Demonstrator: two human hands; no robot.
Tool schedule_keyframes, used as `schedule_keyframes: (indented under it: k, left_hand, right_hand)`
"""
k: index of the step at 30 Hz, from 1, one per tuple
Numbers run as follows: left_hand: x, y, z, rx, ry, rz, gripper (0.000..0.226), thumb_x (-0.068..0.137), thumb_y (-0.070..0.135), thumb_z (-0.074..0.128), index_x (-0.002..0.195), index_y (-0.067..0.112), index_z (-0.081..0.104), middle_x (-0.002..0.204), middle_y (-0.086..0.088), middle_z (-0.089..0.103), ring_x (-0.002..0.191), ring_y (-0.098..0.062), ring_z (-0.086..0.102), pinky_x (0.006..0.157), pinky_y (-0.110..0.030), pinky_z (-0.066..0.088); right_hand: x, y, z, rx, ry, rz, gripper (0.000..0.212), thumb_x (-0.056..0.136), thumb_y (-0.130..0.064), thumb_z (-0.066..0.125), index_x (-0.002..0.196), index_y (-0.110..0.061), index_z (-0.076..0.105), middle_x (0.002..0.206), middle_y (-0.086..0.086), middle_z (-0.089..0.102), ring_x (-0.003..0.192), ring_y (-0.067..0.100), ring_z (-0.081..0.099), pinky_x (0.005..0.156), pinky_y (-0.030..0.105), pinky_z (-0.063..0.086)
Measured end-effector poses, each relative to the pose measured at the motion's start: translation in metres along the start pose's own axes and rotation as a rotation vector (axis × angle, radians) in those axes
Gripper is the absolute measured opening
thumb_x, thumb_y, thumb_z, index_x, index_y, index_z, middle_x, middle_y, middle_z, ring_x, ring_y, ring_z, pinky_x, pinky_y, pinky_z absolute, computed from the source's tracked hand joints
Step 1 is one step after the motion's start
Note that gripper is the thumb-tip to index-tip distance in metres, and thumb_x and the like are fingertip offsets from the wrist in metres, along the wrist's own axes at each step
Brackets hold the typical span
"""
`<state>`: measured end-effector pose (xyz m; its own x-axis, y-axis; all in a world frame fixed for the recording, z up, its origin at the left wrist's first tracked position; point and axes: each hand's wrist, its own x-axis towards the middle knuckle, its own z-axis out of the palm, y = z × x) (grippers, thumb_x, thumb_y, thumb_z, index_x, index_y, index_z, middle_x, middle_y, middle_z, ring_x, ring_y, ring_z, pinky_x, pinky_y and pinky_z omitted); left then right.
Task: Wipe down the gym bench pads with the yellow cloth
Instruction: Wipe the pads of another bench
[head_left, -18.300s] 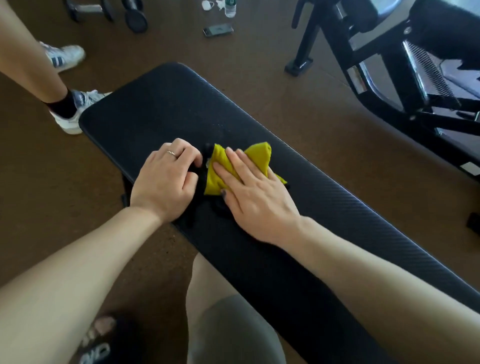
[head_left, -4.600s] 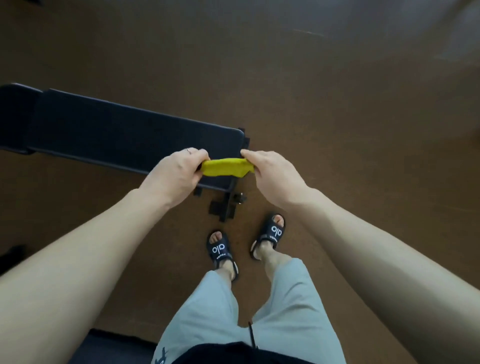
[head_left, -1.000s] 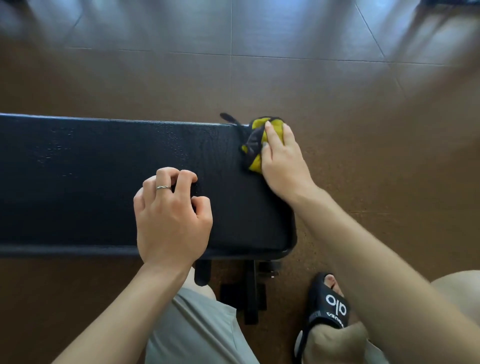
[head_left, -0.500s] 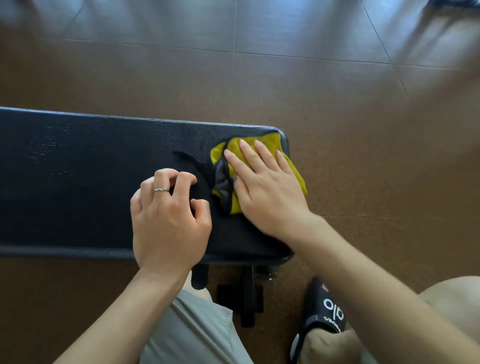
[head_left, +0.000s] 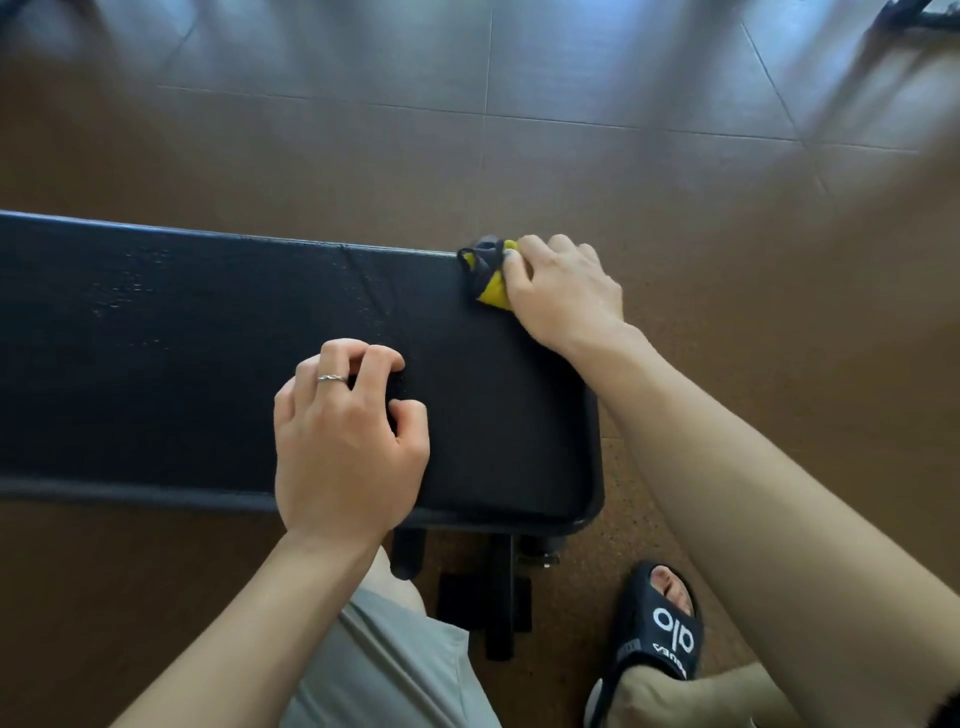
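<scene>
The black bench pad (head_left: 156, 364) runs from the left edge to its rounded right end. My right hand (head_left: 563, 291) presses the yellow cloth (head_left: 491, 288), which has a dark edge, onto the pad's far right corner. Most of the cloth is bunched under my fingers. My left hand (head_left: 345, 441) rests on the pad near its front edge, fingers curled with nothing in them, a ring on one finger. Faint wet streaks show on the pad's left part.
The bench's black frame and foot (head_left: 493, 587) stick out below the pad's right end. My foot in a black slide sandal (head_left: 657, 639) stands to the right of it. Brown floor lies all around, with dark equipment (head_left: 919, 13) at the top right corner.
My right hand has pushed the cloth from the near middle of the pad's end out to the far right corner, bunching it up. My left hand has stayed in place.
</scene>
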<state>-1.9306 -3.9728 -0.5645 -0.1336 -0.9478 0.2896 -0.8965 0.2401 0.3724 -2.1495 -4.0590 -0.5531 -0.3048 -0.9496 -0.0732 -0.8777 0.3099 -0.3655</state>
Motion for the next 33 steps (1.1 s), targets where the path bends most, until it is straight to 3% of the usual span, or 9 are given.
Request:
schedule_keyframes:
  k: [5,10,13,15,17,22,26,30,33]
  left_hand:
    - [-0.001,0.002,0.004,0.031,-0.001,-0.005,0.026,0.087,0.021,0.056,0.113,0.018,0.062,0.118,-0.004,0.057,0.108,-0.03,0.055,0.1,-0.05,0.042]
    - [-0.003,0.0,0.005,0.053,-0.005,0.013,0.027,0.089,0.021,0.057,0.115,0.016,0.062,0.119,-0.007,0.057,0.111,-0.031,0.054,0.102,-0.051,0.041]
    - [-0.002,0.0,0.005,0.047,-0.002,0.016,0.027,0.089,0.022,0.056,0.115,0.016,0.062,0.12,-0.007,0.057,0.111,-0.032,0.054,0.103,-0.051,0.041]
    - [-0.002,0.0,0.005,0.042,-0.003,0.026,0.027,0.089,0.023,0.054,0.115,0.016,0.062,0.12,-0.007,0.057,0.111,-0.032,0.054,0.103,-0.052,0.041]
    - [-0.002,-0.003,0.006,0.036,-0.003,0.037,0.029,0.089,0.026,0.051,0.115,0.017,0.061,0.12,-0.006,0.056,0.111,-0.031,0.053,0.103,-0.051,0.041]
    - [-0.001,-0.008,0.002,-0.034,-0.01,0.058,0.03,0.089,0.025,0.049,0.115,0.018,0.063,0.12,-0.003,0.058,0.11,-0.027,0.054,0.1,-0.047,0.042]
    - [0.004,-0.033,-0.021,-0.055,0.021,0.129,0.032,0.092,0.023,0.044,0.112,0.011,0.065,0.114,-0.009,0.065,0.101,-0.029,0.058,0.083,-0.041,0.044]
    - [0.016,-0.081,-0.034,0.03,0.069,0.065,0.035,0.095,0.023,0.039,0.11,0.008,0.066,0.113,-0.015,0.066,0.099,-0.036,0.058,0.084,-0.046,0.043]
    - [0.019,-0.089,-0.03,0.007,0.064,0.011,0.034,0.094,0.021,0.037,0.108,0.01,0.066,0.114,-0.013,0.064,0.1,-0.035,0.057,0.084,-0.046,0.042]
  right_hand:
    - [-0.059,0.02,0.009,0.36,0.06,0.238,0.05,0.108,-0.044,0.03,0.155,-0.028,0.028,0.133,0.015,0.047,0.114,0.038,0.05,0.091,0.041,0.039]
    - [-0.161,0.009,0.024,0.333,0.131,0.268,0.055,0.109,-0.042,0.028,0.16,-0.025,0.019,0.12,0.001,0.041,0.097,0.016,0.043,0.079,0.029,0.035]
    - [-0.21,-0.003,0.041,0.279,0.257,0.237,0.058,0.107,-0.04,0.025,0.161,-0.022,0.019,0.131,0.003,0.04,0.111,0.017,0.043,0.085,0.025,0.04]
    - [-0.233,-0.016,0.058,0.239,0.309,0.23,0.057,0.106,-0.036,0.027,0.16,-0.018,0.023,0.153,0.015,0.029,0.137,0.031,0.035,0.108,0.039,0.04]
    - [-0.244,-0.023,0.074,0.173,0.317,0.207,0.055,0.106,-0.033,0.03,0.159,-0.015,0.03,0.163,0.025,0.015,0.15,0.044,0.017,0.12,0.054,0.026]
    - [-0.229,-0.011,0.069,-0.106,0.273,-0.013,0.056,0.109,-0.042,0.02,0.155,-0.017,0.04,0.161,0.021,0.031,0.152,0.043,0.022,0.119,0.066,0.021]
    - [-0.216,-0.012,0.053,-0.357,0.139,-0.356,0.058,0.109,-0.049,0.026,0.156,-0.017,0.038,0.16,0.018,0.037,0.15,0.037,0.03,0.121,0.062,0.02]
    - [-0.18,-0.04,0.053,-0.459,0.035,-0.654,0.061,0.108,-0.052,0.026,0.157,-0.017,0.034,0.162,0.019,0.034,0.151,0.038,0.03,0.121,0.06,0.022]
    - [-0.161,-0.068,0.057,-0.465,0.007,-0.76,0.063,0.106,-0.054,0.025,0.157,-0.018,0.036,0.163,0.018,0.033,0.152,0.036,0.029,0.121,0.058,0.02]
